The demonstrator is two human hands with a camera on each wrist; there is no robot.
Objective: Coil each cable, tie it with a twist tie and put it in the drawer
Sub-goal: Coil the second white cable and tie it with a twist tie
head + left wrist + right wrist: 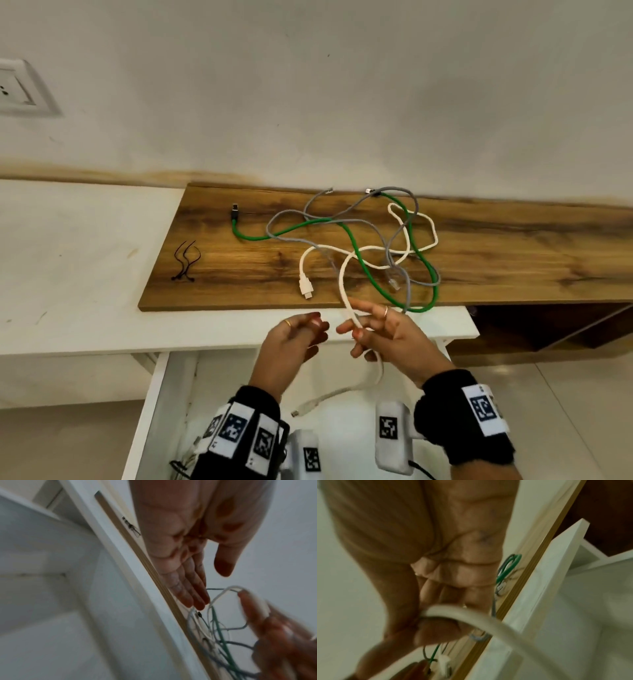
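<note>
Right hand (380, 337) holds the white cable (342, 274) pinched between its fingers, low centre of frame; one plug hangs over the open drawer (161, 394), the rest lies tangled with the green cable (359, 246) and grey cable (291, 216) on the wooden bench (513, 246). Left hand (294, 339) is beside it, fingers relaxed, holding nothing. I judge coiling is just starting: I would draw the white cable free of the tangle first, then lay even loops. Twist ties (185, 262) lie at left of the bench. Pale wall behind, socket (17, 89) upper left

A wooden board (239, 267) (on the white counter (68, 274)) carries tangled cables (359, 240) and twist ties (185, 262).
</note>
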